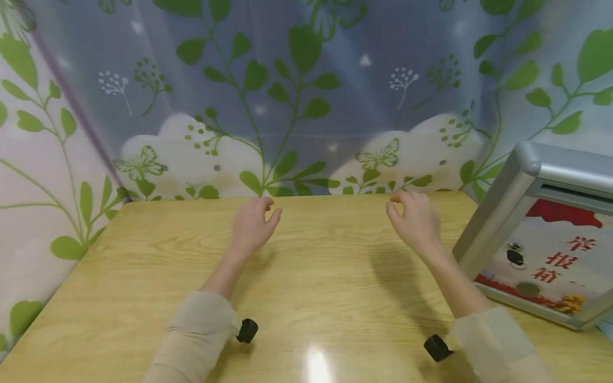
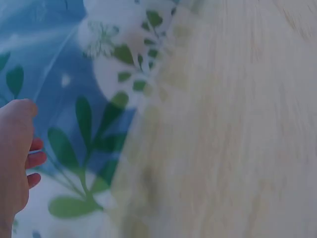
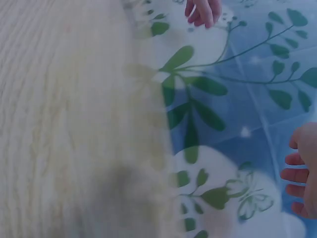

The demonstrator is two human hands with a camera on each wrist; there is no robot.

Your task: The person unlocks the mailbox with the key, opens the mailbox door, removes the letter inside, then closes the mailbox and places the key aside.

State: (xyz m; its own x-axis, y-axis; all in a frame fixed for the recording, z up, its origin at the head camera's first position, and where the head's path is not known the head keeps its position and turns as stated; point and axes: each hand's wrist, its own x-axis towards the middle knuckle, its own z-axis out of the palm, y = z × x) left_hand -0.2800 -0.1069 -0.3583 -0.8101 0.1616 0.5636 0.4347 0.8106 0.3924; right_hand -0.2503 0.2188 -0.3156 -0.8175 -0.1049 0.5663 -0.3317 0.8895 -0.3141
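Note:
Both hands hover over a wooden table with nothing in them. My left hand is near the far edge, left of the middle, its fingers loosely bent and the thumb apart. My right hand is at about the same depth on the right, fingers loosely curled, its shadow falling on the tabletop. In the left wrist view the left hand shows at the left edge. The right wrist view has the right hand at its right edge and the left hand at the top.
A silver-framed box with red lettering, a top slot and small keys on its front stands at the right, close to the right forearm. Behind the table hangs a leaf-patterned curtain. Black wrist pieces sit by both cuffs.

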